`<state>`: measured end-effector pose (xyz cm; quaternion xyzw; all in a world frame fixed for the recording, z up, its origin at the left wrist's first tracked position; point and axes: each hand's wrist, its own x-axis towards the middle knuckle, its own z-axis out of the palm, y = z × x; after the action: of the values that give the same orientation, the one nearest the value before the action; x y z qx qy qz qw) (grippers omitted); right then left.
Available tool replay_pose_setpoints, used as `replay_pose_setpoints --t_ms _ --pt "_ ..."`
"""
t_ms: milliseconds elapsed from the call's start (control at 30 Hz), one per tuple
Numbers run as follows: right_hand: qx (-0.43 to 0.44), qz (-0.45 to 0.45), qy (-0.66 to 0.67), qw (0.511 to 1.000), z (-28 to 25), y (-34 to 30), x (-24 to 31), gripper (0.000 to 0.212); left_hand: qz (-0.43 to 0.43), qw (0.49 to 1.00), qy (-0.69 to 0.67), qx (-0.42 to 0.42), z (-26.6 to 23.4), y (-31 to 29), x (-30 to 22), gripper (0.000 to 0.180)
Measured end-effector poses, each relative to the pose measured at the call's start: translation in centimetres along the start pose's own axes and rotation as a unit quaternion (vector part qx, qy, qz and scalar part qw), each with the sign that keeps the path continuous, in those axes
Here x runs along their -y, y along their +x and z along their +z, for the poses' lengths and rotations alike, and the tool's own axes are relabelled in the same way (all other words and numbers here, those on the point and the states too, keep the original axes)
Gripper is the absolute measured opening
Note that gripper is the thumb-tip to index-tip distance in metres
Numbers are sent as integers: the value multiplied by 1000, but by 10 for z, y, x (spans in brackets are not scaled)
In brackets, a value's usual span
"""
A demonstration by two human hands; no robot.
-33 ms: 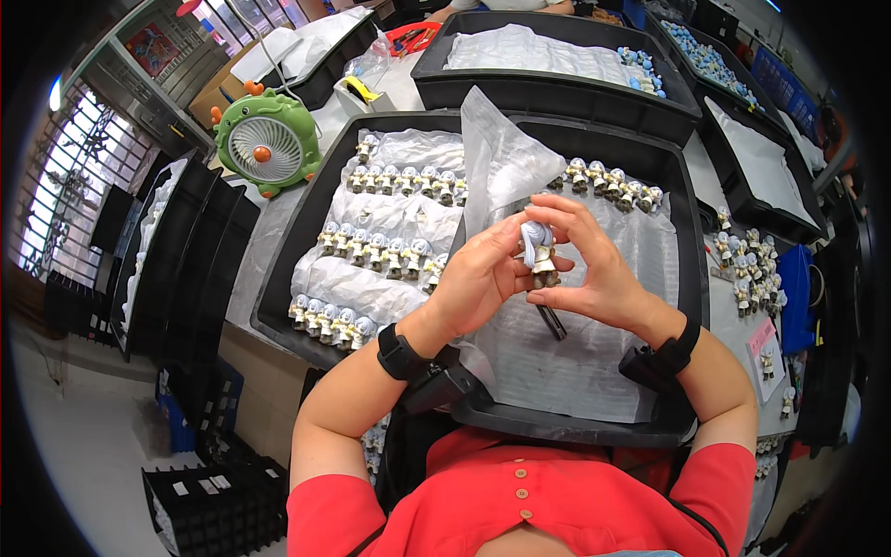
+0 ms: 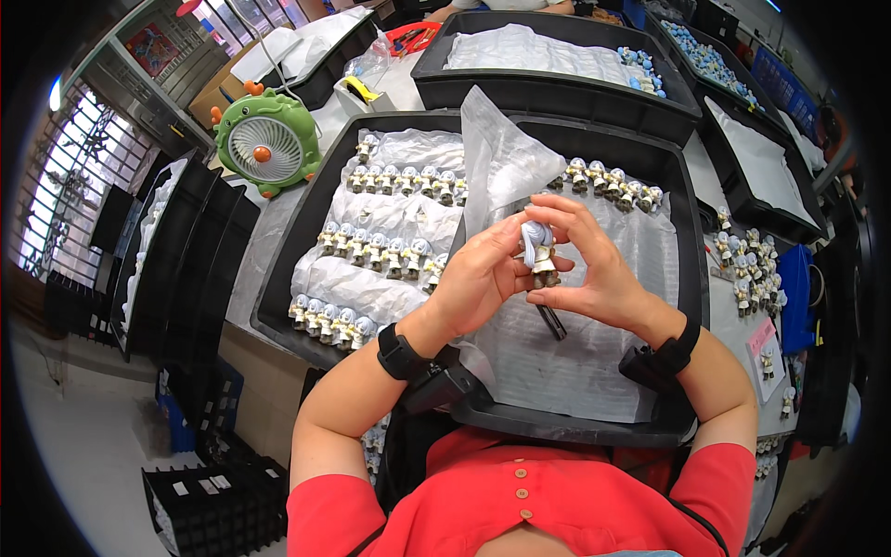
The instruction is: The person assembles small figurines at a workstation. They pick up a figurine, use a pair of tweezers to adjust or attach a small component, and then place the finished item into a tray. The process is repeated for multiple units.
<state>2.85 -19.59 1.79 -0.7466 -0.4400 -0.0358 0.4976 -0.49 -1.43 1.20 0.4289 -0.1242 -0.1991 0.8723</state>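
Note:
Above the black tray, a small figurine (image 2: 538, 254) with pale blue-lilac hair, white clothing and dark feet is held upright between both hands. My left hand (image 2: 478, 278) grips it from the left, its fingers partly hidden behind it. My right hand (image 2: 594, 265) closes around it from the right, index finger by the head and thumb at the feet. Just below the hands, a dark pen-like stick (image 2: 552, 323) shows; its upper end is hidden, so I cannot tell whether it is held. Rows of similar figurines (image 2: 376, 249) lie on the tray's left side.
White foam wrap (image 2: 594, 371) lines the black tray (image 2: 698, 269), and one sheet (image 2: 501, 153) stands folded up in the middle. Loose figurines (image 2: 747, 269) crowd the table at right beside a blue bin (image 2: 796, 297). A green fan (image 2: 267, 144) stands at left; another tray (image 2: 557, 97) lies beyond.

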Motion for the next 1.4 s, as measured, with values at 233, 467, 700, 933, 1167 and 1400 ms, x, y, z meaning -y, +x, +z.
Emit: replay_pose_setpoints --t_ms 233,467,700,933,1167,1400 --pt "-3 -3 -4 1000 1 1 1 76 5 1000 8 -3 2 0 0 42" --pt "-14 -10 2 1000 1 0 1 74 2 1000 27 -12 1 -2 -2 46" --pt "-23 -15 -3 1000 1 1 3 73 14 999 30 -3 -3 0 0 49" --pt "-31 -9 -2 999 1 -1 -1 67 23 999 9 -28 -3 0 0 50" --pt "-31 -6 -6 999 -1 0 1 64 24 999 -15 -35 -6 1 -1 47" --pt "-40 -7 2 999 -1 -1 1 61 29 995 19 -95 1 -1 -3 44"
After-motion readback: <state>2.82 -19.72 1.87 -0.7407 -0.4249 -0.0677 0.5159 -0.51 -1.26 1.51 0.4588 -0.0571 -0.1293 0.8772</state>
